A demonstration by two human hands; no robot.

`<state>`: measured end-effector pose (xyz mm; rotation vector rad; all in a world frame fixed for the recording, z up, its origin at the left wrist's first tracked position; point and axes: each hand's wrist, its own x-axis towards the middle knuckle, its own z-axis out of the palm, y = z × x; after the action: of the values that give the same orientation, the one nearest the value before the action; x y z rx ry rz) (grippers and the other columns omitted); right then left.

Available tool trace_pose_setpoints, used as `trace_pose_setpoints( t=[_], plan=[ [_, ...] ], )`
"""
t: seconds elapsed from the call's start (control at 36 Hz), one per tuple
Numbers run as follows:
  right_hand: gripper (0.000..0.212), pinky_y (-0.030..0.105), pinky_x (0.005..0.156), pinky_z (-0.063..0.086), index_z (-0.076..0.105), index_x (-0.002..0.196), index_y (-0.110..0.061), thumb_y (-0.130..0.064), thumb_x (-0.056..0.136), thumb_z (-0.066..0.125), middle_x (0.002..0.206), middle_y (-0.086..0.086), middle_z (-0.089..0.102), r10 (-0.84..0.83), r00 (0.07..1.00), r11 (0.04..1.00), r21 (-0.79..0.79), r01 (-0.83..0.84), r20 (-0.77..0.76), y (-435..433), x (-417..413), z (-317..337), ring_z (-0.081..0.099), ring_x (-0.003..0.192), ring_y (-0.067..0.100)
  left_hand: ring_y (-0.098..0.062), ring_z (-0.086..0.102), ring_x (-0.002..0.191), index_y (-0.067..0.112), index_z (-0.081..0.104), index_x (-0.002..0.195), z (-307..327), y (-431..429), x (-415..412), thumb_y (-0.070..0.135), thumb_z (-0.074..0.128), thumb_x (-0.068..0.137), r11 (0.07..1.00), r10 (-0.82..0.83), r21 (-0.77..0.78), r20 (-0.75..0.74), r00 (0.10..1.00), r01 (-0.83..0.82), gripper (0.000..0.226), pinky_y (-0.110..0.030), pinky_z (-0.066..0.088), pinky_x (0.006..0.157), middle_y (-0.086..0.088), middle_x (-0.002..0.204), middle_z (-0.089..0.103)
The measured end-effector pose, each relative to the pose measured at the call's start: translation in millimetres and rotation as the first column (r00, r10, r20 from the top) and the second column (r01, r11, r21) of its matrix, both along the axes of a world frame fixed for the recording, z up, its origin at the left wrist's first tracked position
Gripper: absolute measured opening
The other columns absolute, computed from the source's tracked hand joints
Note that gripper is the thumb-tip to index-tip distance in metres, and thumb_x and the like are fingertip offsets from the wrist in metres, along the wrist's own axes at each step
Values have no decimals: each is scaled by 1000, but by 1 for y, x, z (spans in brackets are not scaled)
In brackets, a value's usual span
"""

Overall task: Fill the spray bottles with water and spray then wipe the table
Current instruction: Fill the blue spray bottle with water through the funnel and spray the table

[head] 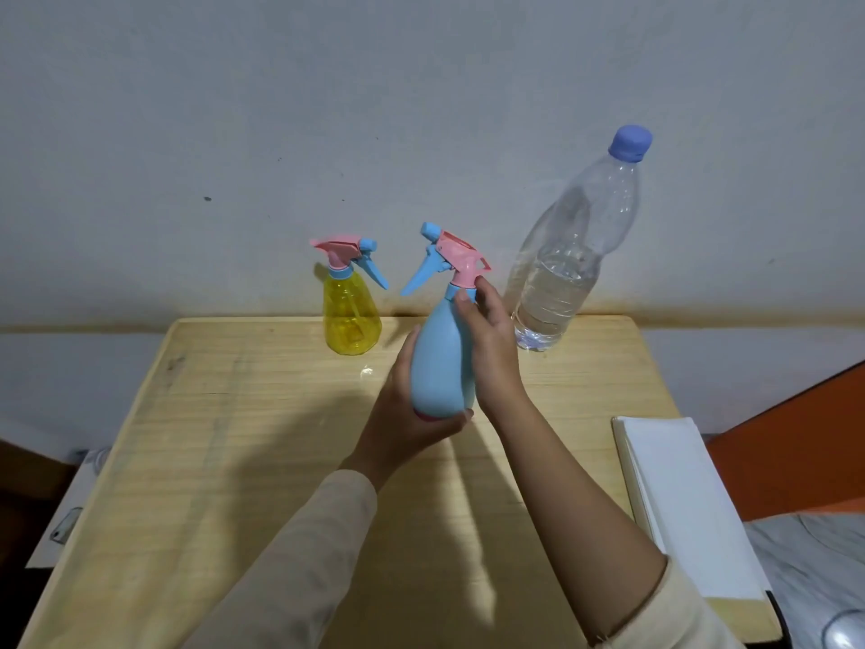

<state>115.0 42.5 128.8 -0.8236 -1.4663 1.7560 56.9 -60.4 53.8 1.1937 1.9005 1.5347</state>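
Observation:
I hold a blue spray bottle (440, 363) with a pink and blue trigger head above the wooden table (243, 461). My left hand (402, 414) cups its base from below. My right hand (491, 348) wraps its upper side, fingertips at the neck collar under the head. A yellow see-through spray bottle (352, 316) stands upright at the table's far edge, to the left. A tall clear water bottle (571, 255) with a blue cap, partly filled, stands at the far right edge.
A white folded cloth or pad (688, 508) lies along the table's right side. A wall rises right behind the table. An orange surface (795, 442) and grey fabric sit off to the right; a white sheet lies to the left below.

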Motion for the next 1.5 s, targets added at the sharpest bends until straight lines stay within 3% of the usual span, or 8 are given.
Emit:
trace_pose_setpoints(
  t=[0.19, 0.31, 0.42, 0.61, 0.72, 1.14, 1.28, 1.5],
  plan=[
    [42, 18, 68, 48, 49, 98, -13, -23, 73, 80, 90, -7, 55, -242, 970, 969, 46, 241, 28, -10, -6, 5, 56, 73, -4, -20, 47, 129, 20, 18, 149, 2, -2, 0, 36, 87, 61, 1000, 10, 4, -27, 1000, -10, 113, -43, 50, 97, 1, 143, 41],
    [25, 20, 70, 48, 59, 102, -11, -18, 82, 71, 97, 6, 65, -139, 989, 990, 14, 140, -53, -13, -4, 7, 62, 81, 7, -16, 48, 125, 34, 19, 144, 7, -6, 1, 36, 86, 60, 998, 39, 40, -27, 999, -38, 108, -36, 52, 96, 2, 138, 42],
    [24, 8, 64, 45, 60, 116, -7, -10, 93, 53, 93, -9, 63, -27, 999, 997, 74, 29, -23, -16, -2, 9, 58, 73, -11, -14, 45, 126, 48, 15, 138, 10, -11, -1, 39, 84, 61, 997, 43, 60, -47, 998, -41, 104, -28, 51, 97, 5, 138, 39],
    [33, 28, 71, 49, 65, 96, -13, -35, 75, 77, 91, 4, 64, -189, 981, 969, 171, 180, 38, -33, -10, 8, 60, 83, 17, -18, 45, 129, 41, 17, 144, 9, -17, -2, 36, 86, 61, 999, 10, 49, -32, 999, -9, 107, -37, 50, 100, 1, 142, 40],
    [27, 14, 66, 50, 64, 99, -17, -22, 75, 78, 91, -5, 70, -199, 979, 980, -10, 199, -45, -36, -12, 11, 66, 78, 2, -19, 46, 129, 29, 19, 147, 2, -22, -5, 33, 88, 59, 998, 46, 38, -25, 999, -45, 112, -42, 50, 99, 1, 142, 42],
    [23, 4, 63, 40, 64, 106, -10, -25, 97, 50, 83, -7, 61, -116, 992, 989, 82, 121, -53, -39, -17, 18, 52, 67, -9, -21, 46, 129, 31, 22, 146, -9, -32, -10, 31, 89, 60, 999, 46, 28, 16, 999, -47, 109, -45, 51, 97, 6, 142, 42],
    [17, 27, 72, 49, 64, 101, -14, -22, 97, 49, 104, 26, 60, -124, 989, 983, 125, 133, -77, -23, -23, 41, 54, 75, 18, -14, 43, 129, 32, 16, 149, -17, -45, -15, 42, 86, 60, 997, 44, -58, -21, 999, -46, 114, -39, 51, 97, 10, 144, 36],
    [19, 5, 68, 37, 63, 104, -8, -17, 98, 48, 89, -2, 57, -181, 971, 958, 195, 210, -158, 18, -23, 77, 49, 72, -7, -17, 50, 121, 36, 24, 147, -39, -58, -38, 47, 86, 55, 978, 142, -147, -68, 988, -150, 112, -47, 49, 93, 6, 134, 49]
  ],
)
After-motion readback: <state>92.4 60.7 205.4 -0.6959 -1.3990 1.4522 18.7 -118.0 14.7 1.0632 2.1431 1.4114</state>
